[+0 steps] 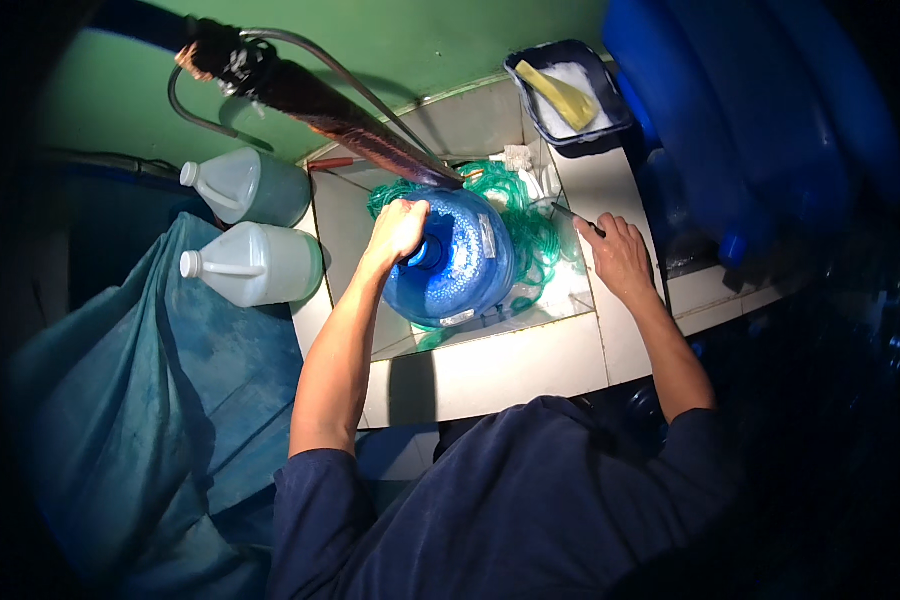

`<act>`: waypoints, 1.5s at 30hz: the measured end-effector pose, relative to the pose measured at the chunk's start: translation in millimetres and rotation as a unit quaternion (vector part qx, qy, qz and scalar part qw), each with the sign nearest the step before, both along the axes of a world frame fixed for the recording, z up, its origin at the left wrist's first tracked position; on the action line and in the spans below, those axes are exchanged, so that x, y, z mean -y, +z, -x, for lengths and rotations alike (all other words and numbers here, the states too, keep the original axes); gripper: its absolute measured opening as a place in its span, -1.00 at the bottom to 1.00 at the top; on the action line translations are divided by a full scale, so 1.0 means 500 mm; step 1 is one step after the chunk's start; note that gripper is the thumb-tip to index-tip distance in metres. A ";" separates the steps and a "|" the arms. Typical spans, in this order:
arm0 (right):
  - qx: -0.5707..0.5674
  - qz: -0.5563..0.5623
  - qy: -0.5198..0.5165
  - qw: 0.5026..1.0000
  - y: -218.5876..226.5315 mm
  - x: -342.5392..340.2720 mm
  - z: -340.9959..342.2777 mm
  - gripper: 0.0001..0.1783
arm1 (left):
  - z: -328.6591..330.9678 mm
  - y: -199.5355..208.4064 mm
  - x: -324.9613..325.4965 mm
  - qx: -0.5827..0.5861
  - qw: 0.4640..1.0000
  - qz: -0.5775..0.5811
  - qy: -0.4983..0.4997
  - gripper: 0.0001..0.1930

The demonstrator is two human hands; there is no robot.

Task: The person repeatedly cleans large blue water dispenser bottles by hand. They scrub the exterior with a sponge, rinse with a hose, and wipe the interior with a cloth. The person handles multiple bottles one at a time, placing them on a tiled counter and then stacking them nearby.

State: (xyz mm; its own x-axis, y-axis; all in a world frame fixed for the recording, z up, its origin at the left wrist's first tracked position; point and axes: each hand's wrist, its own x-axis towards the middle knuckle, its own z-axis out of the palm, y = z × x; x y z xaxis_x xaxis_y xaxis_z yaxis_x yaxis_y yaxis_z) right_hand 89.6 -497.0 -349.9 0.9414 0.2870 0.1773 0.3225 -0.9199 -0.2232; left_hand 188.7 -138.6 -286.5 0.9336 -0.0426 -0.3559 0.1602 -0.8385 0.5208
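A large blue water jug (480, 250) stands in a white-tiled basin (490, 372), its neck turned up toward me. My left hand (398, 232) is closed on the jug beside its neck; the hand itself hides part of the grip. Over the basin's right rim, my right hand (620, 255) closes around a thin tool with a dark handle (592, 228). Its tip points left toward the basin, and its exact kind is unclear. Tangled green netting (538, 245) lies in the basin behind and to the right of the jug.
Two white plastic bottles with handles (255, 265) stand left of the basin. A dark tub (615, 115) at the back holds white suds and a yellow piece (560, 95). A wrapped pipe (345, 130) slants over the basin. Blue jugs (730, 100) crowd the right; blue cloth (160, 390) drapes left.
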 end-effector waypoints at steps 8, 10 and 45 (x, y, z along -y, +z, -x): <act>0.053 -0.261 0.109 0.958 0.007 -0.155 -0.001 -0.57 | -0.003 -0.016 -0.002 -0.025 0.996 0.029 0.077 -0.55; -0.022 -0.340 0.152 0.928 -0.006 -0.282 -0.005 -0.49 | 0.003 -0.032 -0.024 0.014 0.987 0.161 -0.003 -0.59; -0.164 -0.564 0.060 0.807 -0.072 -0.418 -0.028 -0.93 | 0.099 -0.133 -0.011 0.372 0.801 0.374 0.283 -0.73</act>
